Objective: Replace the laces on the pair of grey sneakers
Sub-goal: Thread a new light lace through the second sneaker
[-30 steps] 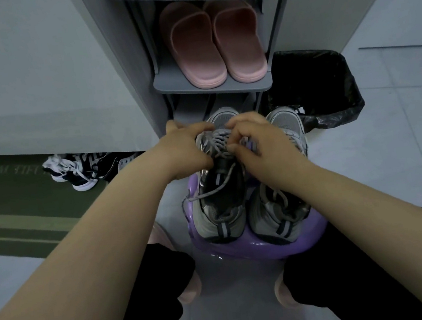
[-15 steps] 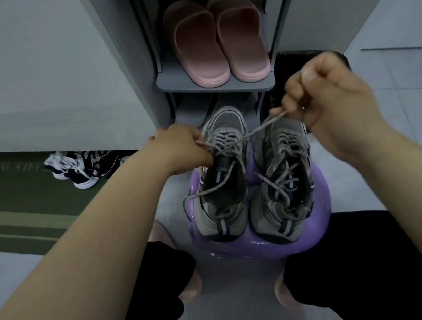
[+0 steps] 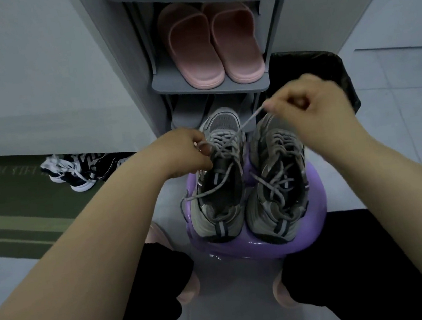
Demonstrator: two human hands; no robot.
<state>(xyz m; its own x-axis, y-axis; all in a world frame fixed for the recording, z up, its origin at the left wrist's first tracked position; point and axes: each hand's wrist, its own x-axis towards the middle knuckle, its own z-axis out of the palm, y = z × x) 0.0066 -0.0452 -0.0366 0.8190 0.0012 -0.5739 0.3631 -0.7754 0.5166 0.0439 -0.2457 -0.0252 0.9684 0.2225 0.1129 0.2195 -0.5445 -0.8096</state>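
The pair of grey sneakers stands side by side on a purple stool (image 3: 316, 229) between the person's knees, toes pointing to 12 o'clock. The left sneaker (image 3: 220, 198) has its lace (image 3: 249, 121) partly loose (one end trails off its 9 o'clock side). The right sneaker (image 3: 278, 178) is fully laced.

The left grip (image 3: 185, 152) rests at the 9 o'clock side of the left sneaker's upper eyelets, fingers curled and pinching a loop of lace. The right grip (image 3: 312, 105), raised at 2 o'clock from there, pinches the other end, so the lace runs taut between them.

At 12 o'clock pink slippers (image 3: 206, 46) sit on a grey shoe rack (image 3: 166, 85), with a black bin (image 3: 337, 70) at 2 o'clock. Black-and-white sneakers (image 3: 73, 171) lie at 9 o'clock beside a green mat (image 3: 11, 211).
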